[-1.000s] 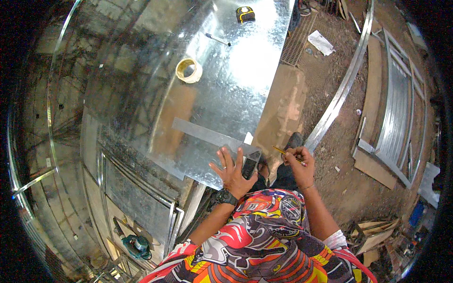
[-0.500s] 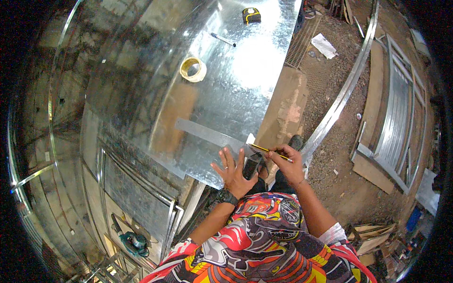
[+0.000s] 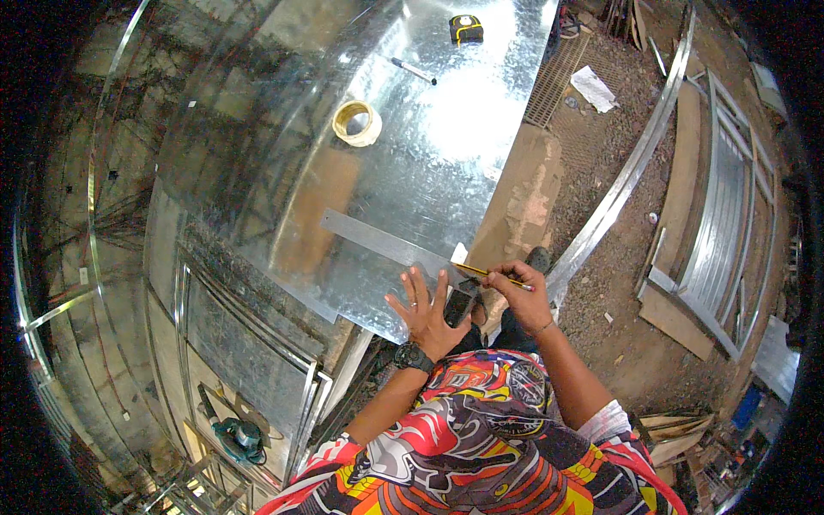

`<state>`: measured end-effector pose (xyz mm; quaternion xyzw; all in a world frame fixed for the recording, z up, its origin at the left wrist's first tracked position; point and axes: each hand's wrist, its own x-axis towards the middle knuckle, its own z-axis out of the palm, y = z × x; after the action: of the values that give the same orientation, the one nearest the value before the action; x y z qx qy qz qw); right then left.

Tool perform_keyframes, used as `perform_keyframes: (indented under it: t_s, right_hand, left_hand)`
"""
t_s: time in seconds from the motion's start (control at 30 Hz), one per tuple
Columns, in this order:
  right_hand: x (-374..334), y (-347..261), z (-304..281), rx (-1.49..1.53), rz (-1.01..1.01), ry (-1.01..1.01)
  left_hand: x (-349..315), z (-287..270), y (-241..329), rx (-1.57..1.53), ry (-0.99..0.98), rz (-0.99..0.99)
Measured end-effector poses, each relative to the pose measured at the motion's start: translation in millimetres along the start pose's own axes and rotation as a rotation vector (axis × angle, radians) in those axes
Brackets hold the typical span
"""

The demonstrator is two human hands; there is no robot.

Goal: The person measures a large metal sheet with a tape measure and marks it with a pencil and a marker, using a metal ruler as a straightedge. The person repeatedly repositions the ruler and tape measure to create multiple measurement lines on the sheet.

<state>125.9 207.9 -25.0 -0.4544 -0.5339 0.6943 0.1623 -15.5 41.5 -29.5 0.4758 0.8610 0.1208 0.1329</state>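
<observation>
My left hand (image 3: 427, 318) lies with fingers spread on the near edge of a shiny sheet of metal (image 3: 412, 189), its thumb against the dark stock of a try square (image 3: 458, 306). The square's grey steel blade (image 3: 378, 238) stretches across the sheet to the left. In my right hand (image 3: 525, 293) is a yellow pencil (image 3: 489, 275), pinched between thumb and fingers. Its tip meets the sheet's right edge by the square's corner. A small white piece (image 3: 459, 253) shows just beyond the tip.
On the sheet lie a tape roll (image 3: 356, 124), a marker (image 3: 414, 71) and a yellow-black tape measure (image 3: 466, 30). A long metal profile (image 3: 622, 184) runs along the right, beside a metal-framed panel (image 3: 717, 206). A teal power tool (image 3: 240, 438) sits at lower left.
The whole view has shifted slightly. My left hand stays spread by the square, and the pencil in my right hand keeps nearly the same place at the sheet's edge.
</observation>
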Motion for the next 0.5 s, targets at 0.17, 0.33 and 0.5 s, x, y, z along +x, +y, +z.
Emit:
perform_keyframes:
  t_s: [0.17,0.33,0.5]
  right_hand:
    - [2,-4,-1,0.030,0.014,-0.006]
    - [4,4,-2,-0.003,-0.048,-0.020]
    - [2,-8,-4,-0.106,-0.055,-0.042]
  left_hand:
    - [-1,2,-2,-0.001,0.008,-0.001]
    - [-2,6,-2,-0.019,0.039,0.006]
    - [-2,2,-1,-0.016,0.022,-0.002]
